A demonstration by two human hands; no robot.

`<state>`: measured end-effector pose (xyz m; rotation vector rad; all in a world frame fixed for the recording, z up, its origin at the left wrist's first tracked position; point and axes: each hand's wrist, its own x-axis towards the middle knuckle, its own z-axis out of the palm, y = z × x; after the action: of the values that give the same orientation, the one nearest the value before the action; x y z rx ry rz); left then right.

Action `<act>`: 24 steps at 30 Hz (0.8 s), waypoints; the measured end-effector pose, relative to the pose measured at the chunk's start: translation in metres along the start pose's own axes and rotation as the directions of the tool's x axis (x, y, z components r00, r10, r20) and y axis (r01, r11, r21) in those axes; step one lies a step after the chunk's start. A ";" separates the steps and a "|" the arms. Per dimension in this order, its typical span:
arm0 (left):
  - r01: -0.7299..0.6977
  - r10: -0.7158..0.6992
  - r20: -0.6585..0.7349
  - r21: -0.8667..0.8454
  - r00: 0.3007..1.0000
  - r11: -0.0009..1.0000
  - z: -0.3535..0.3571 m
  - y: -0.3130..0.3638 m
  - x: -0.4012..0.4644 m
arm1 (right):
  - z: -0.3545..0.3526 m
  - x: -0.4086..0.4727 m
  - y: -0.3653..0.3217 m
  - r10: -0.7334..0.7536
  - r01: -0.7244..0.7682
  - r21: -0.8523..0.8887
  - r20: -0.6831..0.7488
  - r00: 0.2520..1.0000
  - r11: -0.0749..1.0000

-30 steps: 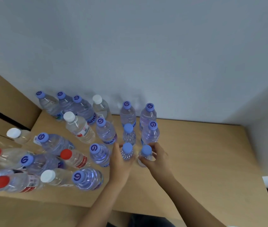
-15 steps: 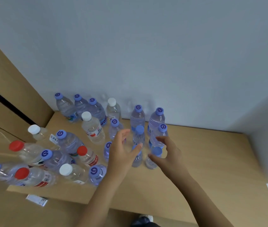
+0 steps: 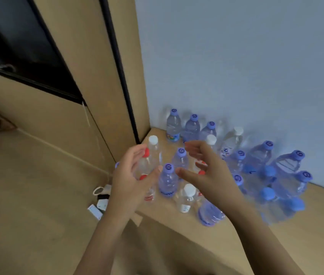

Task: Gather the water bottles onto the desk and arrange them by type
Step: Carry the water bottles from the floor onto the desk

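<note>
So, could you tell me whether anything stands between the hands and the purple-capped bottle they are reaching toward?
Nothing visible does: the left hand and right hand hover open either side of the purple-capped bottle, with only air between.

Clear glossy plastic bottles point(image 3: 168, 180) on matt wood-look desk point(image 3: 177, 221)

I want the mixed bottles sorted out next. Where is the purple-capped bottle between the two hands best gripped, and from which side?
Probably round its shoulder just under the cap, coming from above and the desk's front edge. The purple-capped bottle stands upright, with other bottles close on its left, right and behind, and the open right hand is already beside it.
</note>
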<state>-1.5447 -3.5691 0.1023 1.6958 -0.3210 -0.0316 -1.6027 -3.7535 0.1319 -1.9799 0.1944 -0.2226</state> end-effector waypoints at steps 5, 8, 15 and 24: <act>0.096 -0.076 -0.216 0.087 0.973 0.992 -0.152 -0.035 -0.024 | 0.145 0.024 -0.045 -0.067 0.053 0.073 0.218 0.974 0.996; 0.179 -0.139 -0.348 0.086 0.927 0.980 -0.224 -0.050 -0.049 | 0.228 0.030 -0.071 -0.075 0.028 0.129 0.378 0.923 0.991; 0.322 -0.189 -0.695 0.065 0.693 0.944 -0.344 -0.070 -0.101 | 0.376 0.051 -0.121 -0.125 0.047 0.129 0.696 0.707 0.990; 0.481 -0.255 -0.820 0.028 0.513 0.876 -0.465 -0.126 -0.073 | 0.557 0.121 -0.162 -0.098 0.027 0.099 0.838 0.537 0.995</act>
<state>-1.4957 -3.0880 0.0392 1.8215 0.7782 0.4761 -1.3441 -3.2252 0.0648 -1.8005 -0.5239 0.7019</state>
